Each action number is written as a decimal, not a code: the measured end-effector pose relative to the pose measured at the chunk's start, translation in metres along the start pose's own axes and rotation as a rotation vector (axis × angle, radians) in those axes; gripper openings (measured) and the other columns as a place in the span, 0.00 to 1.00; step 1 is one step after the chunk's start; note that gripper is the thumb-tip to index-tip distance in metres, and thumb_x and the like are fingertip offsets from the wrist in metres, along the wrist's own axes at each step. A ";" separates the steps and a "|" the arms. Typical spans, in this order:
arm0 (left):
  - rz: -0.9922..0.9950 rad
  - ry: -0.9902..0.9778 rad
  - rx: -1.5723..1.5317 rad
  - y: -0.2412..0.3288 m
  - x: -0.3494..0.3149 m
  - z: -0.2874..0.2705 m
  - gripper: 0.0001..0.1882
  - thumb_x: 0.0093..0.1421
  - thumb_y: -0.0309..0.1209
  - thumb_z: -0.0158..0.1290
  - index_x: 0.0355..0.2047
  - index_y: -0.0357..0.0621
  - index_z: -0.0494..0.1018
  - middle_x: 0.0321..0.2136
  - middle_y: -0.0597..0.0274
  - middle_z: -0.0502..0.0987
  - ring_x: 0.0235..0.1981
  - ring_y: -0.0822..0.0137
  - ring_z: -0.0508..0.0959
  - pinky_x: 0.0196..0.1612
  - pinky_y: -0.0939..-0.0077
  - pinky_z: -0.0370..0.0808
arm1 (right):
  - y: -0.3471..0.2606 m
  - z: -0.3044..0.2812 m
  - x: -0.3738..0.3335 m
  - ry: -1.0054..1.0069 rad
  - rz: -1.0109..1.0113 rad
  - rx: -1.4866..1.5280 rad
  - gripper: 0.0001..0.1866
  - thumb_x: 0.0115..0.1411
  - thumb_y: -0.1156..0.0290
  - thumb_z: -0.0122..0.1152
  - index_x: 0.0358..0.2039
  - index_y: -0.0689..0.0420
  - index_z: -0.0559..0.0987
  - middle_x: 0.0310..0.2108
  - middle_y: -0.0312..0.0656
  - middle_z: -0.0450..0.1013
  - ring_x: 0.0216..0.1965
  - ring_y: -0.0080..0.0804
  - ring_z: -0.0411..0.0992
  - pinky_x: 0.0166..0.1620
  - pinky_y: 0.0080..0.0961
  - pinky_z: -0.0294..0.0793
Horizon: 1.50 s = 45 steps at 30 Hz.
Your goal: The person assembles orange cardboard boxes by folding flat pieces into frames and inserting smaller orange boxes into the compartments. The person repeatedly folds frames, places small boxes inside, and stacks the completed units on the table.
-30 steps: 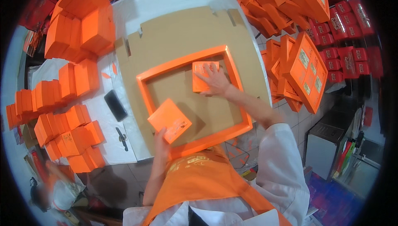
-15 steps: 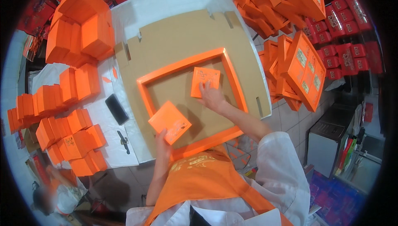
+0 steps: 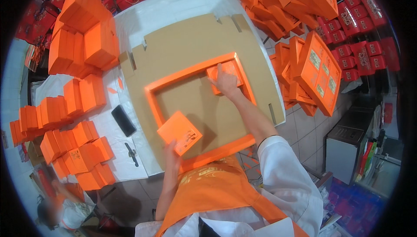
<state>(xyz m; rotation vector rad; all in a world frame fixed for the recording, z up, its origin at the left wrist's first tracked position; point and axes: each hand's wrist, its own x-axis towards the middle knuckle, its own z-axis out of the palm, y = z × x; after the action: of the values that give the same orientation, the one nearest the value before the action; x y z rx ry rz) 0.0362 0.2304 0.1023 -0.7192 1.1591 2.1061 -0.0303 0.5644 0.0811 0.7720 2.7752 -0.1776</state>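
On a brown cardboard sheet (image 3: 173, 37) lies a rectangular orange frame (image 3: 191, 70); whether it has a floor of its own I cannot tell. A small square orange box (image 3: 234, 69) sits inside its far right corner. My right hand (image 3: 227, 82) rests on top of that box, with the index finger stretched out and the thumb apart. Over the frame's near left side, my left hand (image 3: 172, 150) grips a second square orange box (image 3: 180, 130) by its near edge. That box is tilted and has a dark printed mark near one edge.
Stacked orange boxes (image 3: 82, 41) line the left, beside a black phone (image 3: 123, 120) and a dark tool (image 3: 131, 153). Piled orange trays (image 3: 319, 71) stand at right, with red packages (image 3: 360, 15) beyond. Another person (image 3: 71, 211) is at lower left.
My right hand has moved its box right and farther away into the frame's corner, and its grip has loosened into an outstretched finger on top. My left hand still holds its box, barely shifted.
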 end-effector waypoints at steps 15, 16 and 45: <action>-0.078 -0.223 0.228 -0.021 0.017 0.068 0.21 0.55 0.30 0.53 0.47 0.42 0.60 0.43 0.62 0.69 0.44 0.68 0.71 0.48 0.71 0.70 | 0.053 0.059 -0.187 -0.210 0.227 1.514 0.31 0.57 0.60 0.55 0.57 0.59 0.57 0.52 0.46 0.62 0.54 0.34 0.61 0.53 0.30 0.60; -0.049 -0.256 0.258 -0.024 0.017 0.075 0.20 0.55 0.30 0.53 0.47 0.42 0.61 0.43 0.62 0.69 0.45 0.68 0.71 0.47 0.71 0.70 | 0.046 0.040 -0.198 -0.267 0.180 1.553 0.32 0.57 0.60 0.54 0.58 0.58 0.55 0.53 0.47 0.60 0.55 0.34 0.59 0.54 0.30 0.59; -0.067 -0.481 1.233 -0.108 0.016 0.115 0.29 0.57 0.40 0.50 0.54 0.37 0.58 0.51 0.44 0.62 0.48 0.58 0.68 0.48 0.67 0.66 | 0.133 0.036 -0.184 0.453 0.250 0.457 0.22 0.57 0.63 0.52 0.50 0.61 0.67 0.50 0.48 0.64 0.54 0.43 0.59 0.56 0.33 0.56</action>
<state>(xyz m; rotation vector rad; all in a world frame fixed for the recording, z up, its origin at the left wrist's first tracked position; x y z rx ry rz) 0.0865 0.3802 0.0875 0.3054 1.7346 1.0266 0.1987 0.5813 0.0911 1.4157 3.0490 -0.6808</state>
